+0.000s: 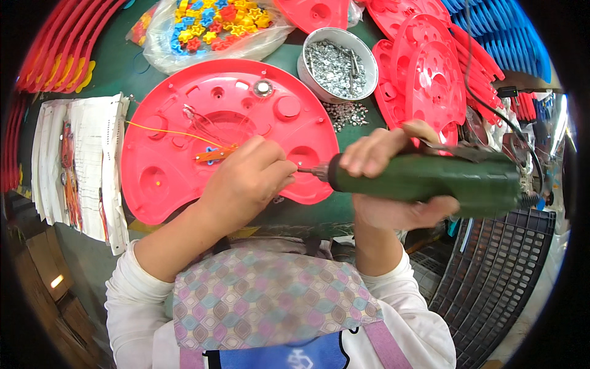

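A red moulded plastic panel [184, 92] with round hollows lies in front of me. My right hand [378, 150] is wrapped round a green electric screwdriver [442, 181], held level with its bit pointing left. Close to the bit's tip, my left hand [246, 175] has its fingers pinched together over the panel; what they hold is hidden. Beside those fingers lies an orange strip [215, 155] with a yellow wire, over a blue star-shaped piece [211, 162]. Thin wires [196, 120] rest on the panel, and a round silver part [263, 89] sits in its upper hollow.
A white bowl [305, 67] of small metal parts stands behind the panel, loose screws [347, 115] beside it. Colourful star pieces [221, 24] fill a plastic bag. Red panels [430, 80] are stacked right, blue parts [510, 37] beyond. Papers [89, 154] lie left; a black crate [498, 283] stands lower right.
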